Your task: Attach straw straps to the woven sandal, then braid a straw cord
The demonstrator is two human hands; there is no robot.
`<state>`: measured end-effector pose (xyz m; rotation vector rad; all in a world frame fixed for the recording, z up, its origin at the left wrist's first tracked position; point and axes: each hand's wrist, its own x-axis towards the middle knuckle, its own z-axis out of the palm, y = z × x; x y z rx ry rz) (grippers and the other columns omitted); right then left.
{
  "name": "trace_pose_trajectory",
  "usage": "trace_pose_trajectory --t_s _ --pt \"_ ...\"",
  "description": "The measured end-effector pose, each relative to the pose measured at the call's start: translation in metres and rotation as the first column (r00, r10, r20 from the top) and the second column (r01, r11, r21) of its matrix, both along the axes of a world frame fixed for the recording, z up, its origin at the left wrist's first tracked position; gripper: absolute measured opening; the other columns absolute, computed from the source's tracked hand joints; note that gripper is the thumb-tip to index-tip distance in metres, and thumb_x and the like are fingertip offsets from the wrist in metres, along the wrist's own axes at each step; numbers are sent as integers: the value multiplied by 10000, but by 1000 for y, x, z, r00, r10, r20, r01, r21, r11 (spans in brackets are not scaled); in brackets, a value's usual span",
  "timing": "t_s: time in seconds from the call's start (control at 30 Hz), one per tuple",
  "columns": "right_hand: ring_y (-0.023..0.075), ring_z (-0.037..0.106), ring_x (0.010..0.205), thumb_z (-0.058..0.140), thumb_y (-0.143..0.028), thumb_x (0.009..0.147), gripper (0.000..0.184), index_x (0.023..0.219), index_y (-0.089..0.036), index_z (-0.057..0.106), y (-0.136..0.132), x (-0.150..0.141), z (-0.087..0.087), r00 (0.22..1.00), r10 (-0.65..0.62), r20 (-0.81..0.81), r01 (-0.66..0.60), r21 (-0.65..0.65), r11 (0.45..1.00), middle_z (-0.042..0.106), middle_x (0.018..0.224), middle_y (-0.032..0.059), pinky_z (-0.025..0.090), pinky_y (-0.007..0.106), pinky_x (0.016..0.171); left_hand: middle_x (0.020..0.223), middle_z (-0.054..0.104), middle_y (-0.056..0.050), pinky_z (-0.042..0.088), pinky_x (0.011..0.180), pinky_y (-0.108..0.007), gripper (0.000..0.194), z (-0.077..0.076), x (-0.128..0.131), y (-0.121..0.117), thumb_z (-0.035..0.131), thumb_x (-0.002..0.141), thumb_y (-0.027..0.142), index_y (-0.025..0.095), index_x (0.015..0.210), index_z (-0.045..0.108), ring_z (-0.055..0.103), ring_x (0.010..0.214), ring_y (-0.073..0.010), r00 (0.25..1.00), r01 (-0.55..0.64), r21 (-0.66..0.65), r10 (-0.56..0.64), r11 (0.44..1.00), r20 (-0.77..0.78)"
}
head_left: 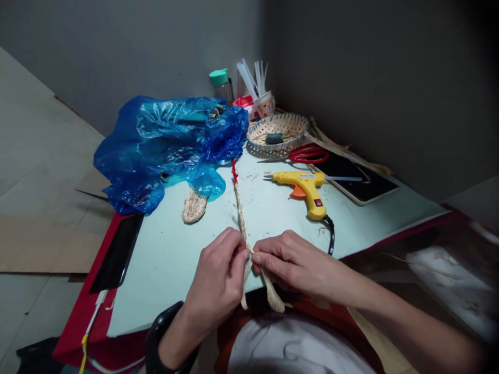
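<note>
A braid of pale plant fibre runs up the table, its far end tied with red string close to the blue bag. At its near end my left hand pinches the fibre from the left side. My right hand is closed on it from the right, fingertips almost touching the left ones. Loose strands hang below both hands over the table's front edge. Exactly which strand each hand grips is partly hidden by the fingers.
A yellow glue gun, red-handled scissors and a woven basket lie beyond my right hand. A blue plastic bag covers the back left, beside a woven fibre piece. A phone and a dark tablet flank the workspace.
</note>
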<state>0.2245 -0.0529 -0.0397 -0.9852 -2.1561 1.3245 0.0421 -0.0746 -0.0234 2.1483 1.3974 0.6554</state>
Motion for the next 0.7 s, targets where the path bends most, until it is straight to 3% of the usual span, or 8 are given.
trace_pose_trajectory --t_s 0.1,0.27,0.37,0.5,0.6,0.7 --pt "84 440 534 431 -225 994 312 744 -153 603 0 -1 1 1000 15 -8 -15 -6 1000 473 569 -51 301 219 535 727 468 8 344 615 -275 221 -3 0 -3 410 941 124 207 737 430 458 668 -144 999 -17 27 16 999 52" --pt "73 441 516 442 -209 986 298 755 -151 620 1 -1 0 998 10 -61 -14 -65 998 464 551 -59 311 196 524 725 518 6 374 635 -268 222 -5 -3 -3 421 955 173 206 741 474 499 679 -146 996 -56 -35 59 998 71" --pt "74 455 507 443 -215 989 299 764 -155 630 0 -1 -1 998 -10 -62 4 -96 995 474 533 -60 322 194 531 713 555 7 382 621 -275 178 -7 -7 -3 469 944 240 210 775 517 509 646 -151 971 -225 -43 228 973 70" --pt "80 467 491 420 -256 1009 315 788 -159 622 -2 -2 -2 996 -23 -91 9 -149 989 511 537 -54 331 197 525 497 463 71 386 547 -268 150 -11 -8 -13 500 933 371 230 937 552 471 495 -152 855 -443 -184 475 877 207" --pt "85 468 509 409 -272 1015 361 705 -164 561 -4 -3 -1 992 -24 -124 6 -142 990 521 550 -46 344 203 552 556 558 52 394 506 -254 229 -13 -2 -26 536 902 427 227 1004 581 496 477 -143 833 -356 -367 470 860 293" --pt "92 468 542 397 -256 1014 388 647 -171 492 -6 -3 2 995 -33 -98 24 -90 996 514 561 -43 346 211 586 659 637 8 391 500 -241 191 -12 3 -37 588 870 396 213 834 627 536 528 -138 875 -310 -390 420 867 239"
